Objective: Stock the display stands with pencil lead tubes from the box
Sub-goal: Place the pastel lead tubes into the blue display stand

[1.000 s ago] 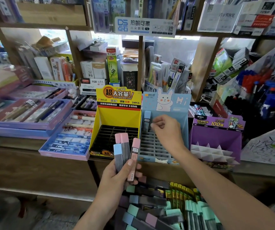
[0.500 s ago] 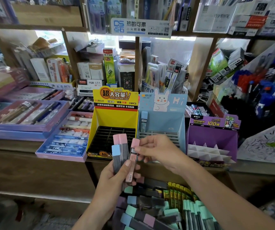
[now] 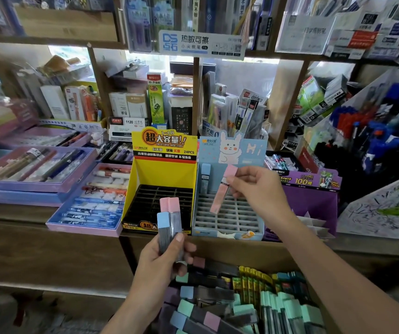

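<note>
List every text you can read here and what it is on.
"超大容量!!", "24PCS": yellow display stand
"Hi": blue display stand
"100根": purple display stand
"热敏可擦": shelf sign
"1120": white box
"G-5": green box
Labels on the pencil lead tubes and other packaging: too small or blurred.

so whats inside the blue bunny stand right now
One blue-capped tube stands in the back left slot of the blue bunny stand; the other grid slots in view look empty. The right hand and its pink tube cover some back and right slots.
</note>
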{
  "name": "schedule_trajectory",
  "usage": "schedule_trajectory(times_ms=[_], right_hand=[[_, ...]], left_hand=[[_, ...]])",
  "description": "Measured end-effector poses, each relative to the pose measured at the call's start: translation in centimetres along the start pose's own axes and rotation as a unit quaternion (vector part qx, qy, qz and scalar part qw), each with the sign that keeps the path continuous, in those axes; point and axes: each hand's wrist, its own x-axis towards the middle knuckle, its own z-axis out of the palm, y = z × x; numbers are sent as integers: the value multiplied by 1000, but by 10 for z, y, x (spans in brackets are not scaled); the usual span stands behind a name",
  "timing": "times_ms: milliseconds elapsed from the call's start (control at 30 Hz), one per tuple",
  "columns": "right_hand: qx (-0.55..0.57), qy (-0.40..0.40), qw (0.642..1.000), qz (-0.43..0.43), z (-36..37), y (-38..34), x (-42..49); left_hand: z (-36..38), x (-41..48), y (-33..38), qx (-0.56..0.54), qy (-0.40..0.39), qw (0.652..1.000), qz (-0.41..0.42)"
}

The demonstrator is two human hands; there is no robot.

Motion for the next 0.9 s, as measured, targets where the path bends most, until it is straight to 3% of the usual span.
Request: schedule_trajectory(times_ms=[267, 900], right_hand=[[-158, 58, 983, -71, 1, 4, 26], [-200, 42, 978, -48, 14, 18, 38]], left_hand=[[-5, 2, -5, -3, 13, 1000, 4], [-4, 3, -3, -13, 5, 1000, -11]])
